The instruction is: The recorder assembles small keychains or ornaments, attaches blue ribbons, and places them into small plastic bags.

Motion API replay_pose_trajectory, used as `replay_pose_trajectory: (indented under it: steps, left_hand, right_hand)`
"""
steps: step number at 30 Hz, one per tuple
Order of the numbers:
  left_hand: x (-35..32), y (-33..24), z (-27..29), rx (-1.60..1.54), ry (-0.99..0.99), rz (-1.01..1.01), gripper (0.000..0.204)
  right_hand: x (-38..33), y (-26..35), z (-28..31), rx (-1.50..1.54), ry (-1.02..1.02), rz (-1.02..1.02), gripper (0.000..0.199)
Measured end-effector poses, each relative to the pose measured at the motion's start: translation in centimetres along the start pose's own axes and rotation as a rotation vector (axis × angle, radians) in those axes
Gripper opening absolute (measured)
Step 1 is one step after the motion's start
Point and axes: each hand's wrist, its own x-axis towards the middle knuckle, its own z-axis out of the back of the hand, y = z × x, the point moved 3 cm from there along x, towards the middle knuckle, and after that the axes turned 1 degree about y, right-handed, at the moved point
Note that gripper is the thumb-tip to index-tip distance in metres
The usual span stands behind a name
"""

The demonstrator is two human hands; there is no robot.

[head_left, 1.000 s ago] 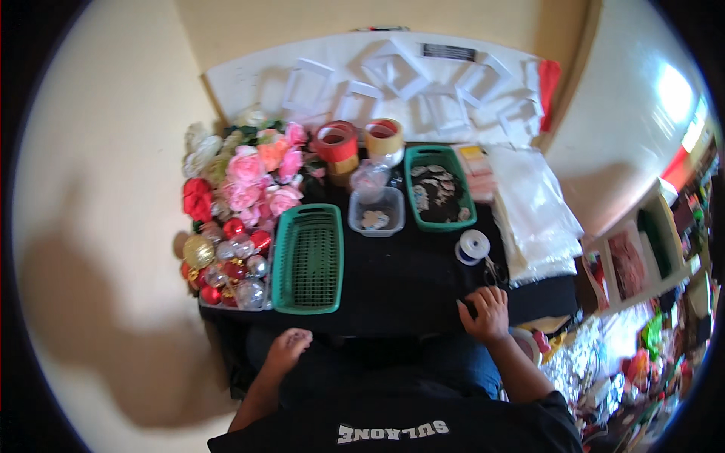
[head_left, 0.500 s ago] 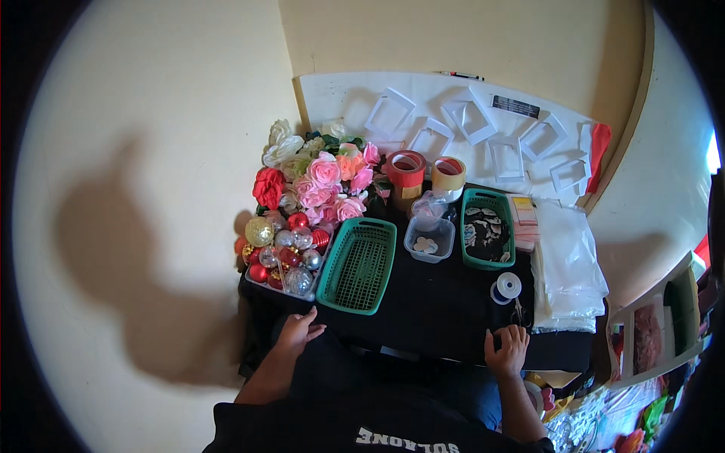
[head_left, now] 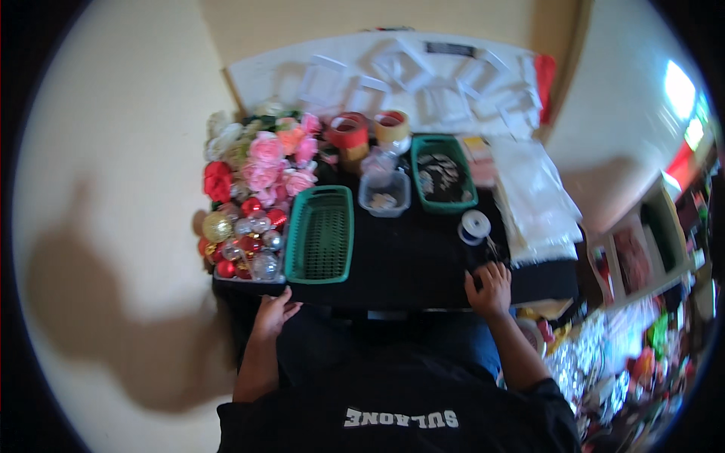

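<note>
Seemingly a pause: left hand, below the green slotted basket, and right hand, below the white spool, are loosely spread, apparently empty; grasping would need a reach.

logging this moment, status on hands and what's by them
Left hand open at front edge of black tablecloth, near empty green basket. Right hand on tablecloth, by scissors. White spool beyond.

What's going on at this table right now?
A person's left hand is at the front edge of the black table, close to the shiny balls and a green basket. The right hand rests on the table, just in front of the scissors and spool. Nothing shows in either hand. Pink flowers sit behind the balls.
</note>
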Motion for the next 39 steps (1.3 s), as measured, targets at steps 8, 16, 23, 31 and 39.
replay_pose_trajectory:
  steps: [8,16,23,31,39]
  left_hand:
    - [0.1,0.1,-0.1,-0.029,-0.013,-0.017,0.043]
    - [1.0,1.1,1.1,-0.044,-0.03,0.049,0.031]
    - [1.7,1.1,2.0,-0.058,0.013,0.083,0.029]
    - [1.6,1.4,2.4,-0.019,-0.002,0.11,0.034]
    - [1.2,2.3,6.0,-0.737,-0.134,0.077,0.081]
  right_hand:
    - [0.0,-0.3,0.2,0.024,-0.032,0.033,0.021]
    - [-0.3,-0.7,0.1,0.027,-0.06,0.059,0.021]
    - [-0.5,-0.9,0.0,0.036,-0.053,0.036,0.02]
    - [-0.6,-0.9,-0.1,0.031,-0.043,0.016,0.02]
    - [-0.5,-0.9,-0.1,0.033,-0.055,0.022,0.02]
